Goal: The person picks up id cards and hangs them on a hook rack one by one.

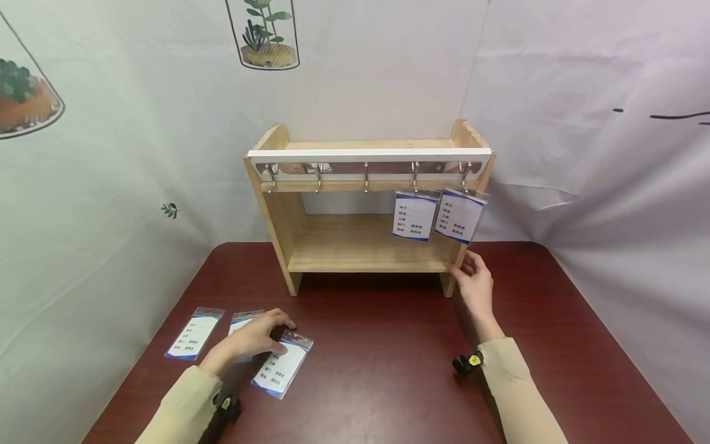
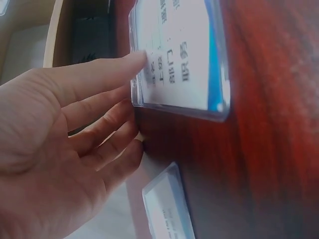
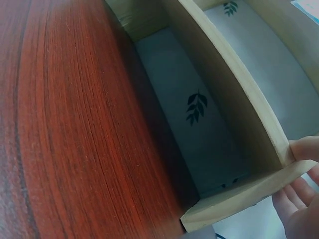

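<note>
My left hand [image 1: 252,338] pinches the top edge of a clear badge holder [image 1: 280,372] low over the table, thumb on its printed face. In the left wrist view the fingers reach past the edge of this badge holder [image 2: 192,55]. A second badge holder [image 1: 240,322] lies partly hidden behind that hand, and another badge holder [image 1: 194,335] lies farther left. My right hand [image 1: 476,288] grips the wooden shelf [image 1: 366,243] at its lower right side; the right wrist view shows the thumb on the front edge of the shelf board [image 3: 249,89], fingers outside the side panel [image 3: 239,199].
Along the shelf's top front runs a hook rail [image 1: 344,168] with several metal hooks. Two badge holders, one badge holder [image 1: 415,217] and a tilted badge holder [image 1: 460,216], hang at its right end. The dark red table [image 1: 377,370] meets pale fabric walls [image 1: 377,74].
</note>
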A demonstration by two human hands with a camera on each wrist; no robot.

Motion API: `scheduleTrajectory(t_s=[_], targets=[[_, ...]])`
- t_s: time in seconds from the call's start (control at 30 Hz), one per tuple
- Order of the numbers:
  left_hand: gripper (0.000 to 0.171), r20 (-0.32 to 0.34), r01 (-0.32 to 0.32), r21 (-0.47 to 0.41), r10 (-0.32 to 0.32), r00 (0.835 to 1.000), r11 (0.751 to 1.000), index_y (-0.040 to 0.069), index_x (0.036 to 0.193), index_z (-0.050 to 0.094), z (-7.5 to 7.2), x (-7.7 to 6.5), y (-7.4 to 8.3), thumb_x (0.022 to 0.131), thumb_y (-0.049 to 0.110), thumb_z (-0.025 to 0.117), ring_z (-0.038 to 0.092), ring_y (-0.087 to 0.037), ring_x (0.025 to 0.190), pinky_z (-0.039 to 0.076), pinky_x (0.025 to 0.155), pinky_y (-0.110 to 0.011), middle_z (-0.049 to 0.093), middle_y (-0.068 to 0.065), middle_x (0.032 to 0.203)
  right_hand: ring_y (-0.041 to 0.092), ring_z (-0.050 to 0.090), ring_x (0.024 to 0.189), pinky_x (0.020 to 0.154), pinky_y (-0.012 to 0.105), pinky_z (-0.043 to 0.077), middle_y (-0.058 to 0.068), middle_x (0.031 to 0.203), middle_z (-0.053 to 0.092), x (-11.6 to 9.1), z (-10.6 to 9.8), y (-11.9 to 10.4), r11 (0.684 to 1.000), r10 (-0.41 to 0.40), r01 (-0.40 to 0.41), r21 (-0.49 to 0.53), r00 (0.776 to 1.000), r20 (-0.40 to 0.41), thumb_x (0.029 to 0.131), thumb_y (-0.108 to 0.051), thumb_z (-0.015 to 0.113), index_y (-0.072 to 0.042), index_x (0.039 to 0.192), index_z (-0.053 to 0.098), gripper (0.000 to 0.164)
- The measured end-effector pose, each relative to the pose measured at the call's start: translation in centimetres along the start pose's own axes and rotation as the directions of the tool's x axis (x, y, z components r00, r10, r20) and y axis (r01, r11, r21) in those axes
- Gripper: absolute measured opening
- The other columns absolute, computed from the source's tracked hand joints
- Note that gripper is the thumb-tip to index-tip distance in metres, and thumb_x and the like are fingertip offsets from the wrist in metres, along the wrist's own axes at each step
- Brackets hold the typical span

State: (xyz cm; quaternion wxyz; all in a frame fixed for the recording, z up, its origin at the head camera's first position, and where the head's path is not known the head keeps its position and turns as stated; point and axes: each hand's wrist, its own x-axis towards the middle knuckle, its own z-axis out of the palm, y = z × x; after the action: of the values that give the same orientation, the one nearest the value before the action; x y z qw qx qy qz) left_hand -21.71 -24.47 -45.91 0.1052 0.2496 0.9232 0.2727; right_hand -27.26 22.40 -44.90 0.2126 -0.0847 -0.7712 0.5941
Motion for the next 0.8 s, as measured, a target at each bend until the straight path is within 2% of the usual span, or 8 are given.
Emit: scheduleTrajectory(t_s=[0.1,0.2,0.43,0.6,0.8], targets=[[0.039,0.003,-0.001,0.022,0.001,1.000,1.000,0.005,0.111,0.070,-0.18,0.16,0.05,0.075,0.008,0.087,0.061,-0.025,0.103,0.050,0.093,-0.049,0.063,-0.002,0.110,0.030,0.060,0.120,0.079,0.015,0.048,0.020,0.133,0.061,0.03,0.05,0.01,1.000,-0.004,0.004,0.008,1.000,0.002,0.092,-0.015,0.076,-0.002,0.137,0.055,0.051],[0.037,0.005,0.001,0.028,-0.001,1.000,1.000,0.004,0.108,0.069,-0.32,0.30,0.01,0.075,0.008,0.087,0.062,-0.023,0.099,0.051,0.089,-0.046,0.063,-0.001,0.106,0.030,0.060,0.120,0.075,0.009,0.045,0.019,0.133,0.062,0.09,0.04,0.04,1.000,-0.004,0.004,0.021,1.000,0.004,0.091,-0.014,0.077,-0.002,0.136,0.056,0.051],[0.032,-0.006,0.030,0.017,-0.030,1.000,0.999,0.007,0.102,0.067,-0.32,0.61,-0.49,0.076,0.008,0.087,0.055,-0.017,0.088,0.049,0.079,-0.036,0.060,0.002,0.097,0.030,0.059,0.121,0.075,0.009,0.044,0.019,0.135,0.061,0.05,-0.17,-0.12,1.000,0.005,-0.005,0.018,1.000,0.019,0.092,-0.018,0.077,-0.003,0.137,0.055,0.052],[0.031,-0.007,0.028,0.013,-0.028,1.000,1.000,0.009,0.099,0.065,-0.24,0.64,-0.66,0.077,0.008,0.086,0.054,-0.015,0.083,0.048,0.074,-0.032,0.059,0.003,0.093,0.030,0.059,0.122,0.074,0.008,0.045,0.019,0.136,0.060,0.03,-0.21,-0.29,1.000,0.001,-0.002,0.017,1.000,0.026,0.092,-0.017,0.076,-0.002,0.138,0.055,0.053],[0.028,-0.017,0.032,-0.041,-0.032,0.999,0.999,0.008,0.093,0.061,0.07,0.93,-0.39,0.079,0.004,0.084,0.051,-0.014,0.074,0.045,0.065,-0.028,0.057,0.000,0.082,0.029,0.059,0.122,0.076,0.013,0.046,0.017,0.136,0.061,-0.19,-0.26,0.05,1.000,0.009,-0.009,0.007,1.000,0.018,0.092,-0.018,0.076,-0.004,0.139,0.054,0.053]])
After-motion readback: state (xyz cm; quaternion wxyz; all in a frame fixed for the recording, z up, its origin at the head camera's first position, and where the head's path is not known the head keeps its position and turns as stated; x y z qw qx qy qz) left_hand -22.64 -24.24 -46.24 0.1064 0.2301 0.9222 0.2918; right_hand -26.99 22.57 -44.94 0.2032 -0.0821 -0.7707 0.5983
